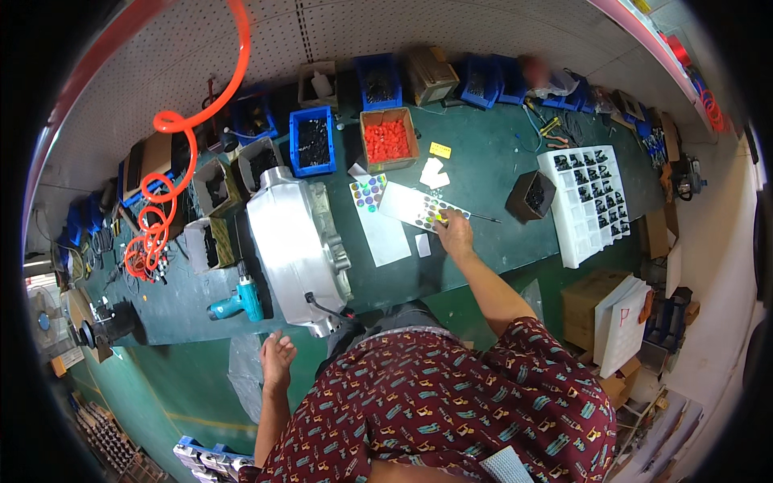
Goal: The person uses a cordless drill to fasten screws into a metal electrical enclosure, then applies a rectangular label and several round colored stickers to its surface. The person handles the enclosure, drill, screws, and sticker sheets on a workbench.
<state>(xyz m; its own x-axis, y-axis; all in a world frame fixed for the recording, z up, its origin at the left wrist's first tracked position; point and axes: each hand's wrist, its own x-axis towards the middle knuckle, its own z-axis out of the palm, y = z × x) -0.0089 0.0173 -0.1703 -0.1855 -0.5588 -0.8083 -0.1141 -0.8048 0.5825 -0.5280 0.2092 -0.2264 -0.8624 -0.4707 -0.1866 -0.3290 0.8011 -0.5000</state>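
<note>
Nearest, the left hand is held spread and empty below the bench. Farther right, the right hand is pressed fingertips-down on the sticker sheet; a dot could be creased or peeled crooked if dragged.

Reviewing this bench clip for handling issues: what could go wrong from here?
1. The right hand picks at a sticker sheet with a thin tool lying alongside; a nudge could roll it away.
2. The metal housing reaches the table edge, cable dangling; the free left hand could snag it.
</note>
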